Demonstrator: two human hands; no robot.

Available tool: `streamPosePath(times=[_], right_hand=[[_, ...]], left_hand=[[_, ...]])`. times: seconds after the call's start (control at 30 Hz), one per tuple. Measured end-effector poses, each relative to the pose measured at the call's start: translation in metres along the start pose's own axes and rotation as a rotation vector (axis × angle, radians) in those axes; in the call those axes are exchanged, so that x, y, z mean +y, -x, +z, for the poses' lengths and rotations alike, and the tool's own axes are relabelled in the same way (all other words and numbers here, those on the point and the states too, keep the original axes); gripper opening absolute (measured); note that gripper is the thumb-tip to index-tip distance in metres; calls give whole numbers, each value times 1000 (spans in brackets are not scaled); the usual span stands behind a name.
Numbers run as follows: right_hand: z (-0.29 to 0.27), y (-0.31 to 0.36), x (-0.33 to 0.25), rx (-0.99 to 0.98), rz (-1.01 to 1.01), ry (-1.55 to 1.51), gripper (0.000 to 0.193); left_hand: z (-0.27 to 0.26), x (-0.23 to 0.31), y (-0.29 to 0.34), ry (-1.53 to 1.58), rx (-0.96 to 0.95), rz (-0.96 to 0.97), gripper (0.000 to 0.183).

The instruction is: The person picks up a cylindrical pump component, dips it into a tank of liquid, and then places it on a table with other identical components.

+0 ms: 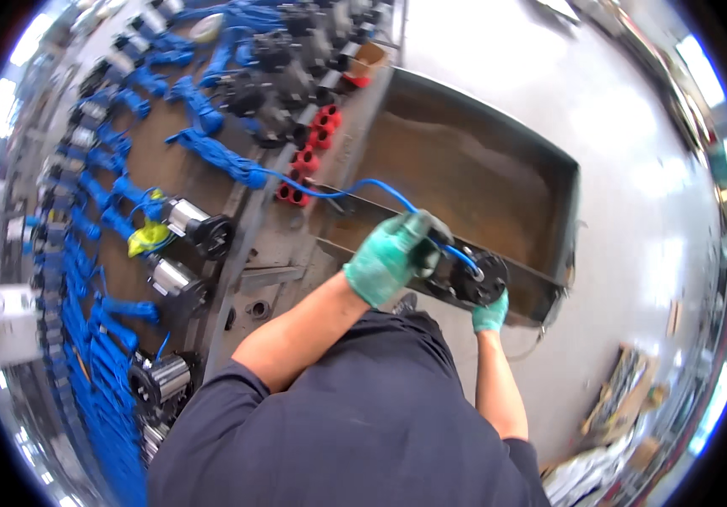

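Note:
My left hand [387, 258], in a green glove with dark fingertips, is closed at a blue cable [393, 193]. Exactly how its fingers grip the cable is partly hidden. From there the cable enters the round black end of a pump-like motor unit [483, 280]. My right hand [490, 313], also gloved in green, grips this unit from its near right side, most of its fingers out of sight beneath. The cable's other end runs left to a tied blue cable bundle [220, 159] on the bench. Below the unit lies the near edge of a metal tank [465, 93].
Left, a brown bench [169, 160] carries several steel-and-black motor units [190, 221] with blue cable bundles. A yellow-green cloth or bag [148, 238] lies among them. Red ring-shaped parts [323, 127] stand along the bench edge. Right, a pallet with material [621, 393] sits on the grey floor.

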State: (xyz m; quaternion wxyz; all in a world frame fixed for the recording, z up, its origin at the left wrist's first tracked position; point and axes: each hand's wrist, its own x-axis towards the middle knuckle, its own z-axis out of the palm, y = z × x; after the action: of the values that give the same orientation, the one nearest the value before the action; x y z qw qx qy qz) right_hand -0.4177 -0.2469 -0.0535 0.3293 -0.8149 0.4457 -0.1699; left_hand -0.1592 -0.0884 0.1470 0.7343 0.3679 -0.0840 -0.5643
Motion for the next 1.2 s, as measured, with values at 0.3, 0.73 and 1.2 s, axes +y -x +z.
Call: streamPosePath(times=[0.3,0.73,1.2], right_hand=[[-33,-32,-8,-329,213,-287,44],[-33,-39,-132,-555,347,-590,65],[6,-26,-278,-551,140,-467,23]], left_hand=[[-112,53,18,311,451,431,16],[-325,117,-40,-642,1660,-15,79],[-279,210,65,571,918,518,16]])
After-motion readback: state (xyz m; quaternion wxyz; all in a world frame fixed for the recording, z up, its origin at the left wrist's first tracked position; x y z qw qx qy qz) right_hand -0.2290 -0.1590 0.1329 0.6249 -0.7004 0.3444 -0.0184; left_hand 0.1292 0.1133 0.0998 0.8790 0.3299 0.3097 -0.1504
